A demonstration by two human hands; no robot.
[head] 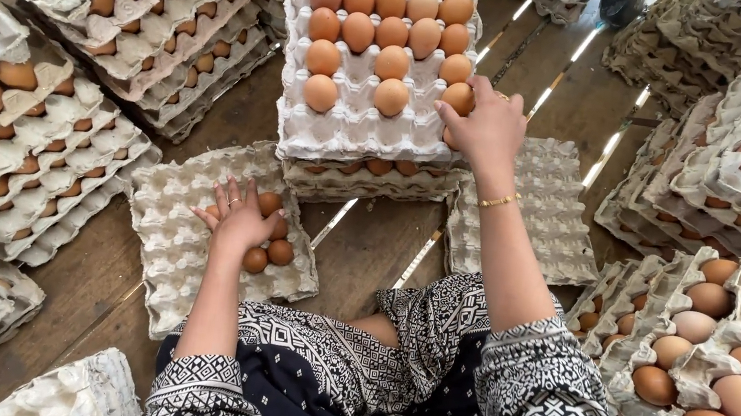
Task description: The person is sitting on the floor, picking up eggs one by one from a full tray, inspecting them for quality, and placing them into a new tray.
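Fingers (228,193) of the person's left hand (239,217) are spread apart, palm down over a few loose brown eggs (273,247) in the near corner of a grey moulded-pulp egg tray (177,244) lying flat by the person's knees. Farther out, the right hand (487,123) has its fingers closed on a single brown egg (456,97) at the right edge of a half-filled grey pulp tray (353,128), which tops a short stack of filled trays.

An egg could slip from the right hand on its way across and crack on the boards, judging by the gap between the two trays. The left palm pressing down could also crush a shell.

An empty grey pulp tray (548,214) lies under the right forearm. All rest on a worn brown plank floor (375,247). Tall stacks of egg-filled trays (35,122) crowd both sides and the far end.
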